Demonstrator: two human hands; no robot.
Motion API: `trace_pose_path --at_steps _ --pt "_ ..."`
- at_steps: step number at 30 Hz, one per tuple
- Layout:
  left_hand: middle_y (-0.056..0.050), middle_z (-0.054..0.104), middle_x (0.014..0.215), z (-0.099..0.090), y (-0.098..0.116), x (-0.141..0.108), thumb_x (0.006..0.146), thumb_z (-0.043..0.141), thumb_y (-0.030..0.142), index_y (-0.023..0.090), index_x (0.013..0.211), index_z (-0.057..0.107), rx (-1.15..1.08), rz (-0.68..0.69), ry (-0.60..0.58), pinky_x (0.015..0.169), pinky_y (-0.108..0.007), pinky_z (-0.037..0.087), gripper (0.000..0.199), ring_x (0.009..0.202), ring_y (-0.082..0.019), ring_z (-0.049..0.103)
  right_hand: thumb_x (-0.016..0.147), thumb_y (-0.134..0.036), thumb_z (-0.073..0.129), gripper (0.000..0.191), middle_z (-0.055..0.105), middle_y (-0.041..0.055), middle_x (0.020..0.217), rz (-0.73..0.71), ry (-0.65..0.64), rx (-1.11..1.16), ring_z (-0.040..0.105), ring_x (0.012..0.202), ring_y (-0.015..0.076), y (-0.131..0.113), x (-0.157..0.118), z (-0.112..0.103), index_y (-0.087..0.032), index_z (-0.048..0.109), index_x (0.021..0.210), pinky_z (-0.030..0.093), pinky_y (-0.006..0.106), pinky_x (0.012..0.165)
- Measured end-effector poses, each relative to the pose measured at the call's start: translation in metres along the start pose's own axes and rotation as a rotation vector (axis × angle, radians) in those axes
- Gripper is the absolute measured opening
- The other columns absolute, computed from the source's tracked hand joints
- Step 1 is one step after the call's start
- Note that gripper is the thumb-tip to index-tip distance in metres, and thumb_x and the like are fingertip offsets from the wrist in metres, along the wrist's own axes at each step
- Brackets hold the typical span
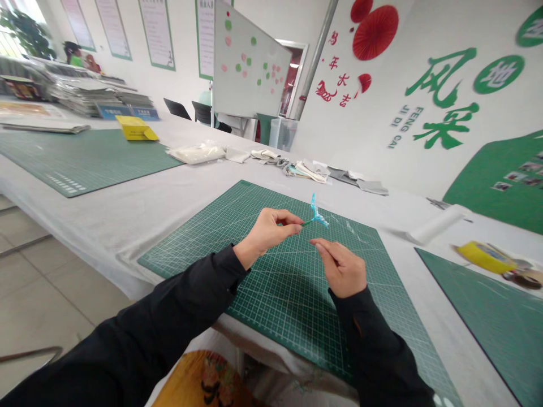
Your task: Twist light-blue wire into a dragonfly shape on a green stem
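Note:
Between thumb and forefinger, my left hand (274,232) pinches the green stem of a small blue beaded sprig (316,215). Its two glittery blue parts spread upward and to the right, past the fingertips. Just below and to the right, my right hand (341,267) is closed in a pinch, apart from the sprig. Whatever lies between its fingertips, if anything, is too small to make out. Both hands are above a green gridded cutting mat (271,316) on the white-covered table (139,203).
A second green mat (106,164) with a yellow box (136,129) lies to the left. Fabric pieces (307,170) and a plastic bag (199,152) line the far side. At right are another mat (487,316), a white roll (439,225) and yellow tape (486,257).

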State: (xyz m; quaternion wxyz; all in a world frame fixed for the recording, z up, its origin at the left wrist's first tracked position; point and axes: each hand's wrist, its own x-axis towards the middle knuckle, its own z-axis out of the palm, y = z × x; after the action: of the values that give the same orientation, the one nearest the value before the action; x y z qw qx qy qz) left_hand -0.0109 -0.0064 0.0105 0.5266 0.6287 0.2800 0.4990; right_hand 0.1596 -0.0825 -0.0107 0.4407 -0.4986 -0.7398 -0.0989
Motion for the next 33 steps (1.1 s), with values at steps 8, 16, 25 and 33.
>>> trace_pose_path --at_steps 8,16,25,33 --pt "-0.004 0.069 0.071 0.001 -0.004 0.001 0.069 0.064 0.014 0.012 0.074 0.071 0.216 0.082 0.069 0.064 -0.025 0.045 0.008 0.066 -0.011 0.058 0.089 -0.019 0.050 0.021 0.073 0.0038 0.080 -0.089 -0.066 -0.069 0.060 0.059 0.0135 0.001 -0.001 0.003 -0.017 0.069 0.097 0.049 0.026 0.060" --pt "-0.005 0.069 0.073 -0.001 0.001 0.001 0.071 0.063 0.013 0.012 0.076 0.072 0.282 0.104 0.189 0.063 -0.026 0.045 0.010 0.066 -0.012 0.059 0.091 -0.026 0.046 0.025 0.074 0.0035 0.089 0.013 -0.178 -0.026 0.067 0.074 0.0166 0.008 -0.004 0.005 -0.019 0.069 0.098 0.052 0.029 0.069" --pt "-0.004 0.068 0.070 -0.004 -0.007 0.006 0.069 0.064 0.014 0.013 0.077 0.072 0.221 0.123 0.247 0.061 -0.025 0.045 0.011 0.064 -0.011 0.058 0.091 -0.030 0.044 0.027 0.072 0.0034 0.083 0.219 -0.222 0.166 0.067 0.078 0.0168 0.000 -0.003 0.003 -0.020 0.070 0.090 0.050 0.028 0.072" --pt "-0.001 0.061 0.058 -0.009 -0.007 0.010 0.067 0.063 0.017 0.012 0.077 0.071 0.098 0.003 0.359 0.049 -0.021 0.039 0.013 0.050 -0.008 0.048 0.087 -0.035 0.051 0.025 0.054 -0.0013 0.052 0.364 -0.282 0.399 0.049 0.047 0.0109 -0.010 -0.002 -0.003 -0.019 0.070 0.086 0.036 0.025 0.048"
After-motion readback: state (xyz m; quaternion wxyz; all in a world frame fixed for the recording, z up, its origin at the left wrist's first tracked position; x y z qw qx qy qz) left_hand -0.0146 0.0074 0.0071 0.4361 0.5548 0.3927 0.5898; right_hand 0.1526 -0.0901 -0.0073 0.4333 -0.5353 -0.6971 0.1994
